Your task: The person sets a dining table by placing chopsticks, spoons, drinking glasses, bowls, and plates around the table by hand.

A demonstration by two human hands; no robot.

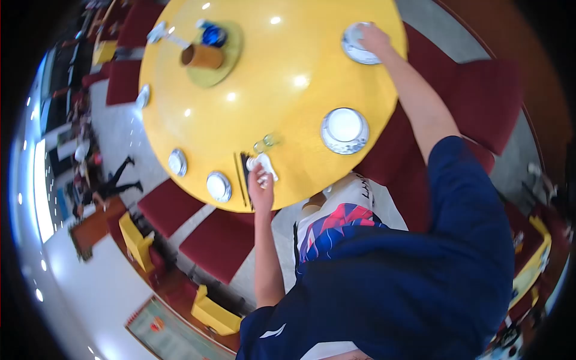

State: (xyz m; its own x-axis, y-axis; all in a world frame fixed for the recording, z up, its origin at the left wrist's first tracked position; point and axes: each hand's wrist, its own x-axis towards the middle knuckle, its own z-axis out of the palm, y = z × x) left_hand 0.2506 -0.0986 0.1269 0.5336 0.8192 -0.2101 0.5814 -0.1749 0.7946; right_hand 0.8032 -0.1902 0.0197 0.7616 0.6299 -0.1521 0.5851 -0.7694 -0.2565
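My left hand (261,187) is closed at the table's near edge, with a crumpled white cloth (265,164) at its fingers. Dark chopsticks (244,180) lie just left of it, and two small greenish glasses (264,143) stand beyond it. Stretched out to the far right, my right hand (375,39) has its fingers closed at the rim of a white bowl (355,37) on a patterned plate. Some blur hides its fingertips. Between my hands, nearer the right edge, sits another white bowl (345,125) on a plate.
The round yellow table (204,129) also holds two small plate settings (219,186) at the left and a brown container (202,57) beside a blue object on a round stand. Dark red chairs (219,243) surround it. A person (114,183) in dark clothes is far left.
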